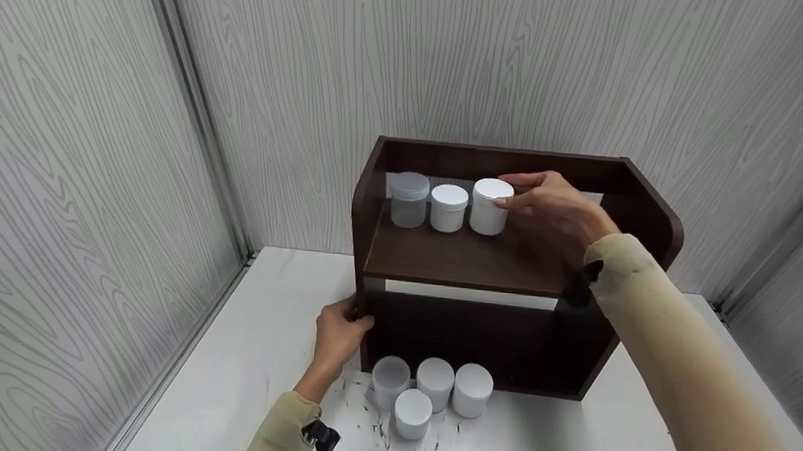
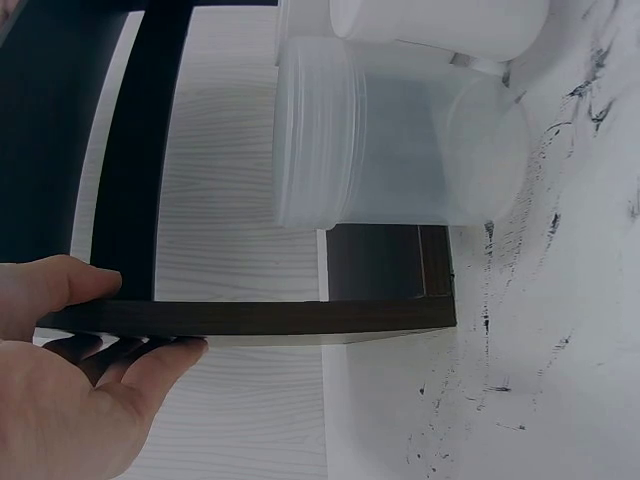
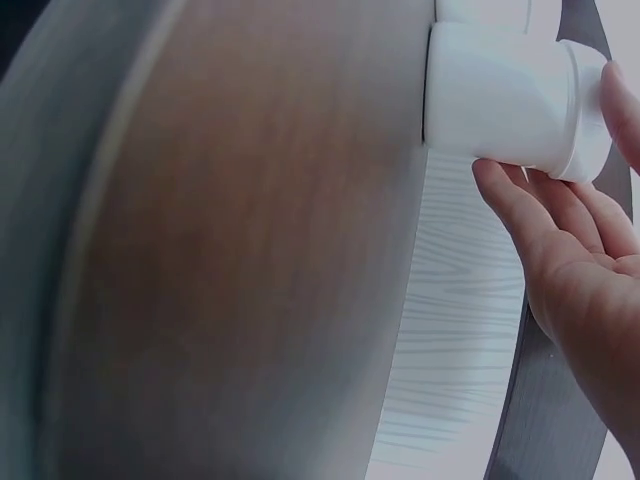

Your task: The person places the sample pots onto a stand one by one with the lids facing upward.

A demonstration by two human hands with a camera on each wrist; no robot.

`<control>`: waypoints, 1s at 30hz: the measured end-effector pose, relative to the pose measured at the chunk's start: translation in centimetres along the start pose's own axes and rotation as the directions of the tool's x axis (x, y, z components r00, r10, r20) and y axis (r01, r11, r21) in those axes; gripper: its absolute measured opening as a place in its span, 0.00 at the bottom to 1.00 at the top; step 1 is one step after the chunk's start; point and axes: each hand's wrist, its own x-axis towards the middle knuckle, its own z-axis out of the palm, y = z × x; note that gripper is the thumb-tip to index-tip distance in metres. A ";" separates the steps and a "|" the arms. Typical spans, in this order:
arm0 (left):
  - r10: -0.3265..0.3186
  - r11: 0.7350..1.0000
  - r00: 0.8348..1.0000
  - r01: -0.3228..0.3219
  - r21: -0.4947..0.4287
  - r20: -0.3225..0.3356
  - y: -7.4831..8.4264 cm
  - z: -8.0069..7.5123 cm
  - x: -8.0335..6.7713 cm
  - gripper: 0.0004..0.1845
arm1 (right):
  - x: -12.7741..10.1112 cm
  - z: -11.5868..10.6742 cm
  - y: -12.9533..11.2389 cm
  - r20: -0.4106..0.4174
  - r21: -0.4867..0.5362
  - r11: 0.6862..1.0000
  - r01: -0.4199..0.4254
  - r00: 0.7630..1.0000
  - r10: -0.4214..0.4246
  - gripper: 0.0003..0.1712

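Jars going up onto the rack's upper shelf: three up, four below.

Upper shelf (image 1: 461, 259) of the dark wooden rack (image 1: 649, 218) carries a row at its back: a translucent jar (image 1: 409, 199), a white jar (image 1: 449, 207), and a third white jar (image 1: 490, 207) at the row's right end. Judged from that, the loading looks a little under half done. Four jars (image 1: 432, 391) stand on the white worktop (image 1: 257, 355) in front of the rack's foot, one translucent, three white. The right hand (image 1: 557, 209) grasps the third white jar by its lid, fingers on the near side, thumb behind; the jar stands on the shelf. The left hand (image 1: 338, 332) grips the rack's left side panel low down, thumb and fingers pinching its edge, just left of the four jars.
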 end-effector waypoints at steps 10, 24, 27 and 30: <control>-0.005 1.000 1.000 0.006 0.005 -0.022 0.0 0.0 0.1 0.28 | 0.1 0.2 0.0 0.012 0.051 0.999 0.006 1.000 -0.007 0.36; -0.009 1.000 1.000 0.010 0.019 -0.007 0.1 0.1 0.2 0.28 | -1.2 0.3 -0.1 -0.084 0.051 0.998 0.025 0.996 -0.020 0.44; -0.020 1.000 1.000 0.021 0.021 -0.006 0.1 0.1 0.1 0.28 | -2.1 0.8 -0.3 -0.177 -0.002 0.995 0.098 0.979 -0.097 0.43; -0.022 0.999 1.000 0.023 0.029 -0.021 0.2 0.1 0.1 0.27 | -3.4 2.1 -0.7 -0.295 -0.043 0.979 0.200 0.934 -0.204 0.40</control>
